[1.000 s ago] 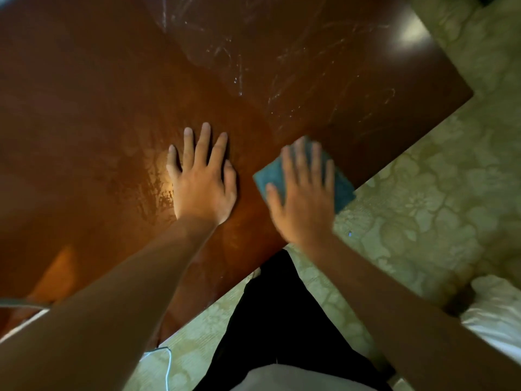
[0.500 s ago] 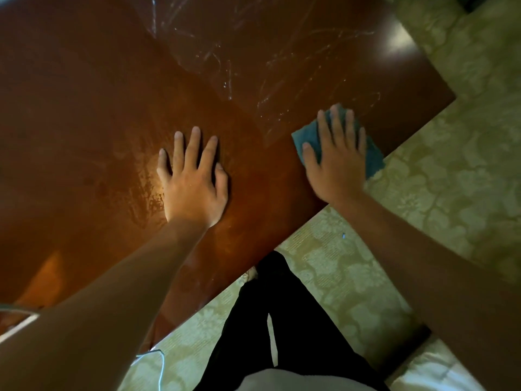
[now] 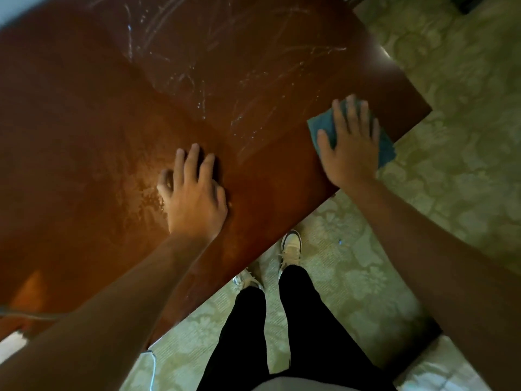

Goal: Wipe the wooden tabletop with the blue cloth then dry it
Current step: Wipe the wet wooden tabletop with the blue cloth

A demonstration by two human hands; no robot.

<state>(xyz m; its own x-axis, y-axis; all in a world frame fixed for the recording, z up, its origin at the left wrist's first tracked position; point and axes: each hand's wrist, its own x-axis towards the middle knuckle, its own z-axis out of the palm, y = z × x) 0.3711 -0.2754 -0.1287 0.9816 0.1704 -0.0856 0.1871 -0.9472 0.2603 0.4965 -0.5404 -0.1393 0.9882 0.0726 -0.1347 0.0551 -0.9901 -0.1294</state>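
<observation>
The reddish-brown wooden tabletop point(image 3: 84, 136) fills the upper left, with wet streaks and droplets across its far part. My right hand point(image 3: 349, 148) lies flat, fingers spread, pressing the blue cloth point(image 3: 324, 127) onto the table close to its near right edge; the cloth's right part hangs just past the edge. My left hand point(image 3: 194, 198) rests palm down on the wood near the middle, fingers slightly curled, with nothing in it. A wet shiny patch sits just left of that hand.
Patterned green carpet point(image 3: 451, 80) lies right of and below the table. My legs in black trousers point(image 3: 282, 334) and pale shoes point(image 3: 291, 246) stand at the table's near edge. Something white point(image 3: 439, 371) sits at the bottom right, and a thin cable point(image 3: 152, 368) lies on the carpet.
My right hand has slid the blue cloth to the right along the near edge, from beside my left hand toward the table's right corner. My left hand has stayed planted.
</observation>
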